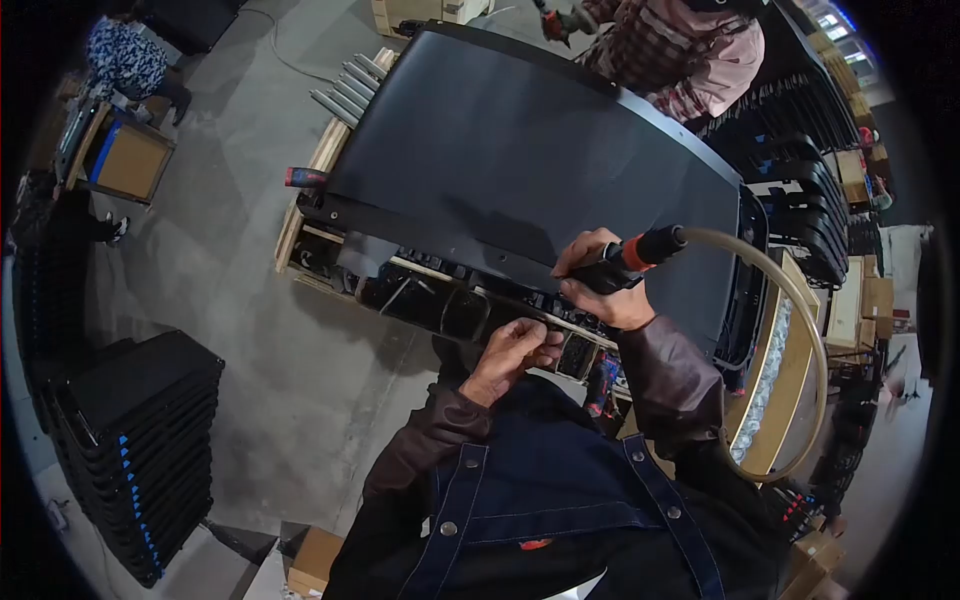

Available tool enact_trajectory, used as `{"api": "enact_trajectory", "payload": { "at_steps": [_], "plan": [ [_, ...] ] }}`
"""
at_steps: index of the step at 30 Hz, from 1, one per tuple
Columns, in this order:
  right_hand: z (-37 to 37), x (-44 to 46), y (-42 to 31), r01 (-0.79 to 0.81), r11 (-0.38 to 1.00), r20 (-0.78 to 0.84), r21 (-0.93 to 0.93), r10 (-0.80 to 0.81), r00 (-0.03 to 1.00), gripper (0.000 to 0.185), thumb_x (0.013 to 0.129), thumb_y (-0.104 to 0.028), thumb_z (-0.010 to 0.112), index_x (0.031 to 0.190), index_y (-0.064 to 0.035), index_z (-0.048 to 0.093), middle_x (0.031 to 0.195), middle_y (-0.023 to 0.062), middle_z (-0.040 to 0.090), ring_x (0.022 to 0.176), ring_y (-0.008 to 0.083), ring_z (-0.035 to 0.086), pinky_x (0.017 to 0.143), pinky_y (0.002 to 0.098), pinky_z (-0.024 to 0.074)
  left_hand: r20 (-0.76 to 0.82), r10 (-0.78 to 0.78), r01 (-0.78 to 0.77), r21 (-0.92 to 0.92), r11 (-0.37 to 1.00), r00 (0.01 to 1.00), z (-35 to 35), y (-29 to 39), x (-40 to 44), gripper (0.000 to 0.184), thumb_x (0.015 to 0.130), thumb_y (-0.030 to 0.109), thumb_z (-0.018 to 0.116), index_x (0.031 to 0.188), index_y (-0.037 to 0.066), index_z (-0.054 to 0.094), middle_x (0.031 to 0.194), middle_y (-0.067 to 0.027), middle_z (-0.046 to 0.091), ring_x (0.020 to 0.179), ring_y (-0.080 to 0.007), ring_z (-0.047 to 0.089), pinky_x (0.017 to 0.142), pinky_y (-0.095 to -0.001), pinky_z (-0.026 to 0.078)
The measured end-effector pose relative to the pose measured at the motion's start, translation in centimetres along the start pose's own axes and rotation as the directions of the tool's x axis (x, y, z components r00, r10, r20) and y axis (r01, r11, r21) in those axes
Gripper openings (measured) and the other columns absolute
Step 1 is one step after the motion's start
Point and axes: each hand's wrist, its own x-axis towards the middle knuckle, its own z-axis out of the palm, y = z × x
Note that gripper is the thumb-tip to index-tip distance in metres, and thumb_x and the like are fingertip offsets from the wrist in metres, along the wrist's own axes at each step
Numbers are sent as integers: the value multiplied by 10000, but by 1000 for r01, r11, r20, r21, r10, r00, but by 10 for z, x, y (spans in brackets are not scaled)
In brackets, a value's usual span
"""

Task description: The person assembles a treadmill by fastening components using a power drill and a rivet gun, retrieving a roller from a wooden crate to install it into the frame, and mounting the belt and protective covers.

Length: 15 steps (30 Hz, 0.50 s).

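My right hand (608, 290) is wrapped round a black and orange power screwdriver (640, 250), whose beige hose (815, 330) loops down on the right. It is over the near edge of a large, smooth black panel (500, 130). Left of it, my left hand (515, 355) is closed with curled fingers; what they pinch, if anything, is hidden. Just beyond that hand, a row of dark bins (430, 305) with small parts runs below the panel's near edge. Where the screwdriver's tip points is hidden by my right hand.
Metal rollers (350, 90) lie on the wooden frame at left, near a red and black tool handle (305, 177). A co-worker in plaid (680, 50) stands across the panel, holding a tool. Stacked black parts (140, 440) stand at lower left; another red-blue tool (602, 382) hangs near me.
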Motion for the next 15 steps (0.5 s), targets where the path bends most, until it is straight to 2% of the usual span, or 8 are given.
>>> {"api": "enact_trajectory", "payload": {
  "at_steps": [1,3,5,7,9,10,13,15],
  "plan": [
    [-1,1,2,6,1000,0,8,-6,1000,275,712,39,744,944,-42,619,883,59,686,796,139,671,738,295,549,-8,4,-4,-1,1000,1000,-7,-6,4,258,1012,271,640,1103,35,587,1028,-87,708,917,-157,693,794,-288,575],
    [-1,2,11,-6,1000,-10,1,6,1000,285,715,36,746,956,-37,614,896,65,689,807,143,673,741,298,550,63,143,-147,50,988,988,-20,-20,13,266,1003,286,656,1075,37,598,970,-53,691,855,-134,671,779,-276,565],
    [-4,0,13,-12,1000,-20,-5,12,1000,294,718,34,747,969,-33,608,909,71,692,818,147,675,745,302,552,25,156,-157,27,987,987,-22,-25,13,253,1002,273,657,1072,37,599,950,-43,682,845,-128,664,788,-279,564],
    [-8,-1,8,47,998,67,-36,-45,997,331,734,43,737,1029,-14,597,964,96,700,874,167,687,789,319,567,-8,175,-175,11,984,984,-12,-14,9,239,1001,260,659,1069,38,600,930,-33,673,835,-122,656,798,-281,563],
    [-4,1,5,-19,994,7,106,18,1000,369,747,62,721,1085,4,585,1025,121,704,934,187,695,848,339,576,-21,168,-167,19,986,986,-2,-6,4,243,1002,231,657,1122,24,611,969,-47,678,865,-133,661,832,-290,560],
    [-9,3,0,-33,993,33,113,29,999,379,745,85,714,1095,10,590,1063,143,702,960,204,699,885,355,578,-24,179,-178,28,984,984,2,-2,4,243,1002,231,657,1122,24,611,969,-47,678,865,-133,661,832,-290,560],
    [-16,-3,-7,-30,963,-43,269,43,998,398,735,96,726,1097,11,587,1067,162,698,963,228,699,881,368,581,-57,222,-223,-4,975,973,5,2,-1,226,1025,189,613,1180,26,618,1020,-54,668,913,-143,650,842,-288,548],
    [-18,-10,-12,103,902,-136,419,-50,989,405,751,59,723,1116,0,557,1073,179,674,955,272,696,901,414,563,-64,258,-263,-83,961,964,2,-3,-5,259,1022,170,613,1233,20,615,1052,-74,676,942,-165,659,863,-300,556]
  ]
}}
